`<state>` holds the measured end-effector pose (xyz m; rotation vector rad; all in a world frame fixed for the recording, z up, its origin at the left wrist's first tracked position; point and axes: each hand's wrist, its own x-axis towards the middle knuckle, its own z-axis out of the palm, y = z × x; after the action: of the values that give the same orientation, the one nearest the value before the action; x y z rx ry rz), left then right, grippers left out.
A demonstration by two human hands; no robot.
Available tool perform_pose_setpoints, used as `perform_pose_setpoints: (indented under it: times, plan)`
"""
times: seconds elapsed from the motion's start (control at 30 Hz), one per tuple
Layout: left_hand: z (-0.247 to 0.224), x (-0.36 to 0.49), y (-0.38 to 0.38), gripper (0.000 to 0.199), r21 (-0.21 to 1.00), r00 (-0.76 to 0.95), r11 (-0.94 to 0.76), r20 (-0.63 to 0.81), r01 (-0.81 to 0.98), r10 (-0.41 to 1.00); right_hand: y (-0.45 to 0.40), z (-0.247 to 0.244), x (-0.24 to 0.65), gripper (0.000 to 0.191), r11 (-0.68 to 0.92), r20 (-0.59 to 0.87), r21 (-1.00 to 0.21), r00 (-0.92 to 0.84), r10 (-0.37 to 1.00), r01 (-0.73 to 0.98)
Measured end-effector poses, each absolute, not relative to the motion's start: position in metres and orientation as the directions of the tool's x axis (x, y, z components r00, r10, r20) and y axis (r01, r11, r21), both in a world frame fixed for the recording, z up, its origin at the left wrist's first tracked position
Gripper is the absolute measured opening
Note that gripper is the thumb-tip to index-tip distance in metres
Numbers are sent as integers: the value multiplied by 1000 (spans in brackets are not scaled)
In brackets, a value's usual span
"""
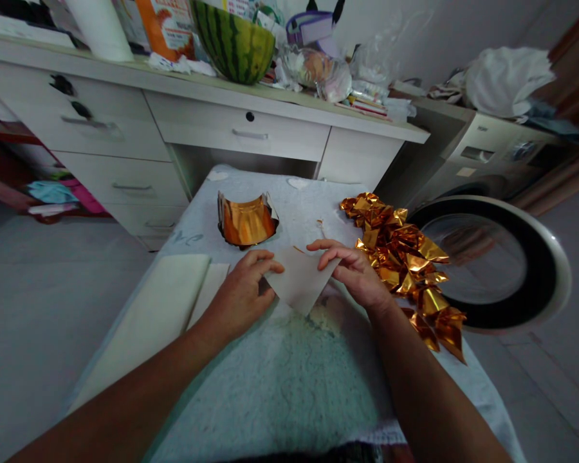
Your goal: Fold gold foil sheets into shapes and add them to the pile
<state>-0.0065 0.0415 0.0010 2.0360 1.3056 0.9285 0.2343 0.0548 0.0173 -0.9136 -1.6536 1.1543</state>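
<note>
A small pale sheet of paper is held above the cloth-covered table, one corner pointing down toward me. My left hand pinches its left edge between thumb and fingers. The opposite edge is gripped by my right hand. Just beyond my left hand stands a curved stack of shiny copper-gold sheets. Folded gold foil pieces lie in a long heap beside my right hand and forearm.
A white padded board lies along the left of the table. Behind are white drawers under a counter bearing a cut watermelon and plastic bags. At right, a washing machine's round door hangs open beside the table.
</note>
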Motion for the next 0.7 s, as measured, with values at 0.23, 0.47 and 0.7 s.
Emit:
perform_pose_setpoints:
  times: [0.23, 0.47, 0.7]
  plan:
    - [6, -6, 39, 50, 807, 305, -347, 218, 478, 927, 57, 9, 223, 10, 182, 91, -958, -365, 927, 223]
    - [4, -6, 33, 57, 977, 279, -153, 106, 150, 954, 64, -7, 216, 12, 301, 186, -866, -301, 935, 400]
    - [2, 3, 36, 58, 976, 199, -121, 85, 181, 976, 67, -13, 215, 9, 364, 288, -838, -238, 928, 407]
